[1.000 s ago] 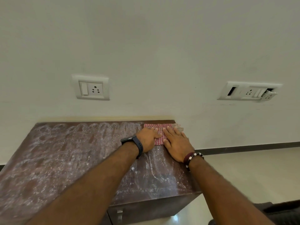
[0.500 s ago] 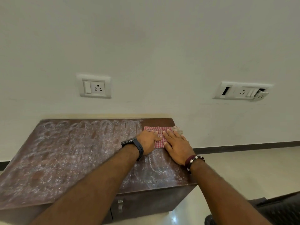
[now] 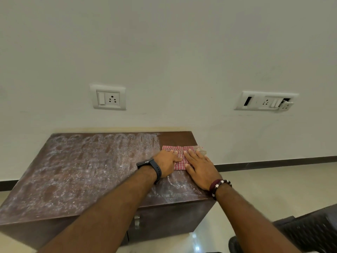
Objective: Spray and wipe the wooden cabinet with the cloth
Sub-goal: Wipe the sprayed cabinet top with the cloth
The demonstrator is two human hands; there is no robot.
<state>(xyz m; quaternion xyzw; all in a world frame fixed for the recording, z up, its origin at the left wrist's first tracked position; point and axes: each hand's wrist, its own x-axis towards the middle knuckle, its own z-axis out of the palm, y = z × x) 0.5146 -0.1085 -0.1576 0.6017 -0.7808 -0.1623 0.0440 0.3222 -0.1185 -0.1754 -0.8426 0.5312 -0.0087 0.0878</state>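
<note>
The checked cloth (image 3: 179,155) is pressed flat near the cabinet's (image 3: 76,179) far right corner by left hand (image 3: 166,162) and right hand (image 3: 199,167), side by side, fingers apparently straight. White residue is spread leftward. Two wall sockets (image 3: 109,98) are seen above.

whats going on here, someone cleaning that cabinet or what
Yes. A person is wiping the top of a wooden cabinet with a red-checked cloth. Both the left hand and the right hand press flat on the cloth near the cabinet's back right corner. A small patch behind the cloth looks clean and dark, while most of the top to the left is covered in whitish, streaky residue. No spray bottle is in view.
</note>
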